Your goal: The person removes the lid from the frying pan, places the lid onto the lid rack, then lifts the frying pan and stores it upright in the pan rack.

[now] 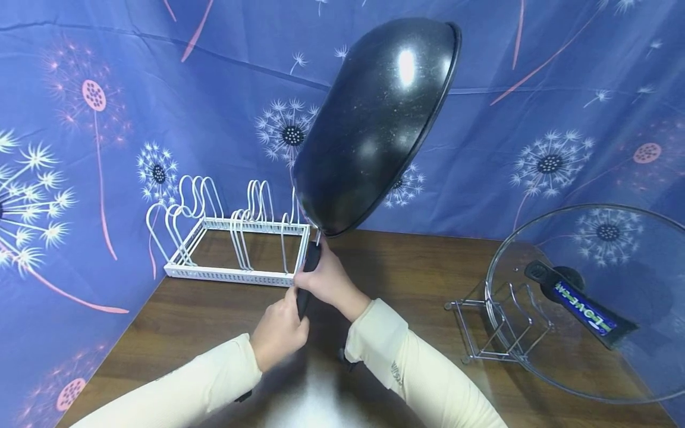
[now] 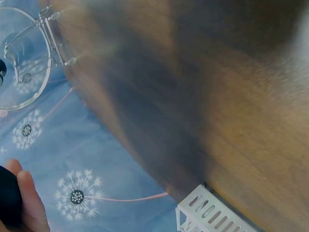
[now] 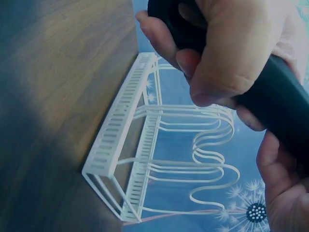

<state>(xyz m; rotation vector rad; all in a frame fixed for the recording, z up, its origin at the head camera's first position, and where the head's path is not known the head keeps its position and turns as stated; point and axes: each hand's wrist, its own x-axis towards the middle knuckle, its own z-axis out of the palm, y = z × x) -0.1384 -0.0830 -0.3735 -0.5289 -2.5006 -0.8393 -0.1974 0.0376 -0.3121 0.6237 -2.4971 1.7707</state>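
Observation:
A black wok-like frying pan point(image 1: 374, 119) is up in the air, tilted steeply, its dark glossy underside facing the head camera. Both hands hold its black handle point(image 1: 312, 258). My right hand point(image 1: 332, 282) grips the upper part, close to the pan body, with the thumb across the handle. Lower down, my left hand point(image 1: 280, 327) wraps the end of the handle. The right wrist view shows the handle's hanging hole beside the left hand's fingers point(image 3: 231, 63). Only part of a hand and the black handle point(image 2: 9, 198) show in the left wrist view.
A white wire rack point(image 1: 230, 276) with curved dividers stands on the wooden table point(image 1: 214, 315) at the back left. To the right, a large glass lid point(image 1: 562, 368) with a black, blue-labelled handle leans upright in a small chrome rack point(image 1: 471, 333). Blue dandelion-print cloth point(image 1: 481, 148) hangs behind.

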